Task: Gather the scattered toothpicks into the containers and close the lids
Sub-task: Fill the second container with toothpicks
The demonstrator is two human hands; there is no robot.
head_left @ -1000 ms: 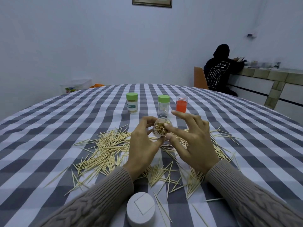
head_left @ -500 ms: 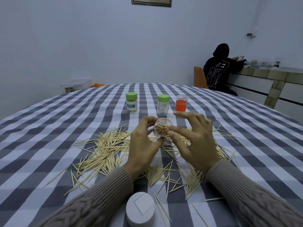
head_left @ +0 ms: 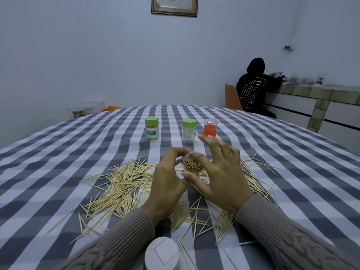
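My left hand (head_left: pixel 167 182) grips a small clear jar (head_left: pixel 192 165) tilted toward me, its open mouth packed with toothpick ends. My right hand (head_left: pixel 220 172) covers the jar's right side, thumb at the lower rim and fingers spread above it. Many loose toothpicks (head_left: pixel 122 184) lie scattered on the checked tablecloth (head_left: pixel 58 156) around and under both hands. Behind stand a green-lidded jar full of toothpicks (head_left: pixel 152 129), a nearly empty green-lidded clear jar (head_left: pixel 189 130) and an open container with an orange-red inside (head_left: pixel 210 128). A white round lid (head_left: pixel 161 254) lies at the near edge.
A person in a dark hooded top (head_left: pixel 255 88) sits at a counter at the back right beside an orange chair (head_left: pixel 231 97). A clear storage box (head_left: pixel 87 108) stands beyond the table's far left edge. A framed picture (head_left: pixel 174 5) hangs on the wall.
My right hand's fingers have spread and lifted over the jar, with the thumb sliding along its lower rim. The left hand keeps holding the jar in the same place.
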